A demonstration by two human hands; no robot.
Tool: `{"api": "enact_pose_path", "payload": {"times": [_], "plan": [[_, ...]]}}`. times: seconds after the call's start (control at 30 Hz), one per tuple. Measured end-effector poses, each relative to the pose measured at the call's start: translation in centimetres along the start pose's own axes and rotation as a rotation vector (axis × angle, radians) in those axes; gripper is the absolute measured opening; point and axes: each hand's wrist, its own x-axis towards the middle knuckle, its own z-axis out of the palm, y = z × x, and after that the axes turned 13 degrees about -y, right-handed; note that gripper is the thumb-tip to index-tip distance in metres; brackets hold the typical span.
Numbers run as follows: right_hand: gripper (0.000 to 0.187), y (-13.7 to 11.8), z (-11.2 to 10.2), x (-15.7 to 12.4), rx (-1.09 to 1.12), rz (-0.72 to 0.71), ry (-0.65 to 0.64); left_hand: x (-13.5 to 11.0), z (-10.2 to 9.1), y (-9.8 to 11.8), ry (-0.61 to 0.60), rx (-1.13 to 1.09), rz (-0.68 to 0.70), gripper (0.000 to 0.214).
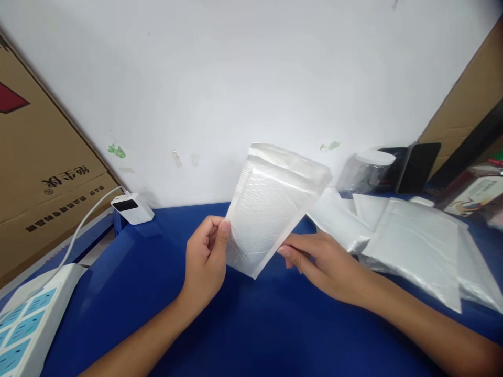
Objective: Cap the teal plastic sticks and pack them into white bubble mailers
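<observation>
A white bubble mailer is held up tilted above the blue table, its flap end at the top and leaning right. My left hand pinches its left edge, thumb in front and fingers behind. On the lower right edge, my right hand grips it between thumb and fingers. Whether anything is inside the mailer cannot be seen. To the right of my right hand, several more white bubble mailers lie overlapping in a loose pile.
A white power strip lies at the left, its cable running to a small white device by the wall. Cardboard stands at the left. A clear jar and a dark phone stand at the back right of the blue table.
</observation>
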Motion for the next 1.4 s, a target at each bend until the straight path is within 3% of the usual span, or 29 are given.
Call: {"api": "enact_pose_path", "payload": {"times": [0.1,0.2,0.37,0.47,0.6,0.7,0.77,0.9,1.13,1.4], "plan": [[0.044,0.3,0.1,0.2,-0.079,0.029,-0.024,1.4,-1.2,-1.6,0.004,0.065,-0.056,0.036],[0.044,1.1,0.1,0.5,-0.147,0.115,0.029,3.2,-2.7,-4.3,-0.011,0.191,-0.236,0.037],[0.027,3.1,-0.4,0.8,-0.362,0.235,0.163,4.5,-3.8,-7.7,-0.133,0.32,-0.341,0.029],[0.027,4.3,-0.7,0.6,-0.602,0.27,0.214,4.3,-3.8,-7.3,-0.219,0.481,-0.36,0.033],[0.049,5.7,-0.6,0.3,-0.891,0.548,0.256,3.6,-3.8,-5.6,-0.331,0.669,-0.391,0.034],[0.066,6.2,-0.7,0.1,-0.927,0.752,0.2,3.2,-3.6,-4.6,-0.382,0.762,-0.423,0.039],[0.071,6.2,-1.0,0.0,-0.891,0.809,0.131,3.0,-3.3,-4.1,-0.409,0.852,-0.437,0.044],[0.062,5.7,-1.8,-0.1,-0.852,0.802,0.065,2.7,-2.5,-3.3,-0.429,0.969,-0.416,0.063],[0.038,5.4,-1.9,0.3,-0.784,0.677,0.093,2.0,-1.8,-3.4,-0.431,0.907,-0.367,0.104],[0.049,6.8,-0.9,0.1,-0.766,0.606,0.048,2.5,-3.3,-3.2,-0.571,0.56,-0.332,0.104]]}}
